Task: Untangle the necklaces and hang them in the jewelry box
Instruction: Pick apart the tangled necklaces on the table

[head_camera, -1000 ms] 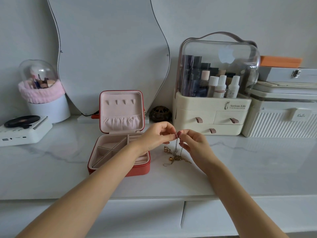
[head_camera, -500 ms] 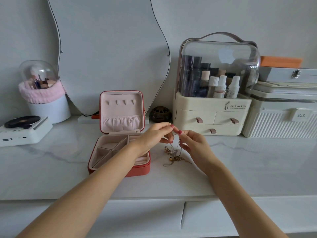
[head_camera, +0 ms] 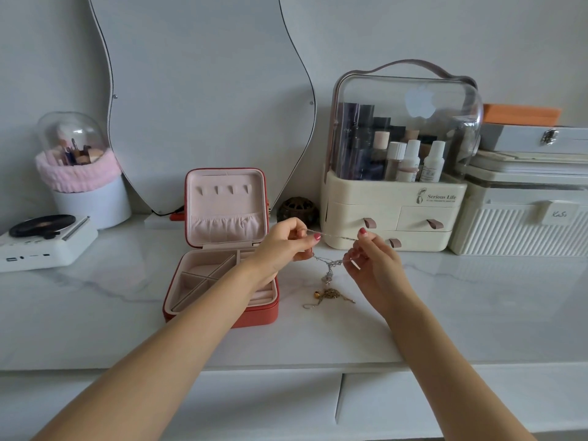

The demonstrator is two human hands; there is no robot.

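Note:
A red jewelry box (head_camera: 222,316) with a pale pink lining stands open on the white counter; its upright lid shows a row of small hooks and a gathered pocket. Just right of it, my left hand (head_camera: 283,246) and my right hand (head_camera: 372,256) each pinch a thin silver necklace chain (head_camera: 334,236) stretched between them above the counter. From that chain a knotted loop (head_camera: 327,265) hangs down to a tangled heap of gold and silver necklaces (head_camera: 329,294) lying on the counter.
A cream cosmetics organiser (head_camera: 394,211) with a clear dome stands right behind my hands. White storage cases (head_camera: 521,224) sit to its right. A wavy mirror (head_camera: 203,90) leans at the back, and a small dark ornament (head_camera: 297,210) sits at its foot. At far left are a brush holder (head_camera: 86,186) and a mini record player (head_camera: 44,240).
My hands have drawn apart sideways, left going left and right going right. The chain, bunched between close fingertips before, is now pulled out taut and the tangle hangs lower from it.

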